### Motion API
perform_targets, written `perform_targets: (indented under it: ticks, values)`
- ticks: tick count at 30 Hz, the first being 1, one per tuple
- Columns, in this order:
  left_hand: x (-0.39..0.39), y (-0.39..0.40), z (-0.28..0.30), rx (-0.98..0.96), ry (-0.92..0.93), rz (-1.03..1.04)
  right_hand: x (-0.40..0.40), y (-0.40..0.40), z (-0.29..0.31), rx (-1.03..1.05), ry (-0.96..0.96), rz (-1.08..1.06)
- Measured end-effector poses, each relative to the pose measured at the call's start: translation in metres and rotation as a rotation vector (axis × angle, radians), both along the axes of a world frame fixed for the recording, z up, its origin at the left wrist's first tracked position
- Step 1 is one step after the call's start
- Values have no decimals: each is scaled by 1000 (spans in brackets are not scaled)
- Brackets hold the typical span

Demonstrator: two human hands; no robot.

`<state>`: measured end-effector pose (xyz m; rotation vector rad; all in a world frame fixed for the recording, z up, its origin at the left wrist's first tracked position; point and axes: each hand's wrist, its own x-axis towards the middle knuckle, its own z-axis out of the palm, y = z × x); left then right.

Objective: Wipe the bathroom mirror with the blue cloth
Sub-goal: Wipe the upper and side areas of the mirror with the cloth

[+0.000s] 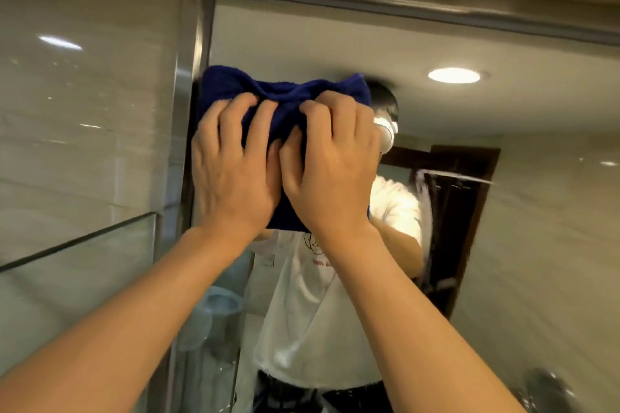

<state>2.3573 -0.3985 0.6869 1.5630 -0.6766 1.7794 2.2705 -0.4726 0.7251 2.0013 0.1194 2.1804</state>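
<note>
Mirror (436, 43) under blue cloth (285, 94), both hands' fingers curled.

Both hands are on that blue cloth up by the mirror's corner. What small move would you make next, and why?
Probably slide the blue cloth sideways to the right along the mirror. Both the left hand and right hand grip it against the glass near the frame's upper left corner, so the wide unwiped stretch lies to the right.

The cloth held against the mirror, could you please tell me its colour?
The cloth is dark blue, plain with no pattern; the head view shows it.
</note>
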Motion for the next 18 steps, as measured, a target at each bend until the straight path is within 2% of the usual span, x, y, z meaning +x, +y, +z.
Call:
perform_targets:
  ticks: [4,12,16,18]
  values:
    - [-33,-30,1,-35,35,-49,-31,-27,3,-32,6,0]
    - [-112,-106,23,87,-46,-152,-99,-105,7,121,-172,-149]
    - [-105,-104,28,85,-121,-166,-91,-95,12,207,-213,-225]
    - [-87,-88,23,66,-117,-150,-77,-77,12,185,-175,-213]
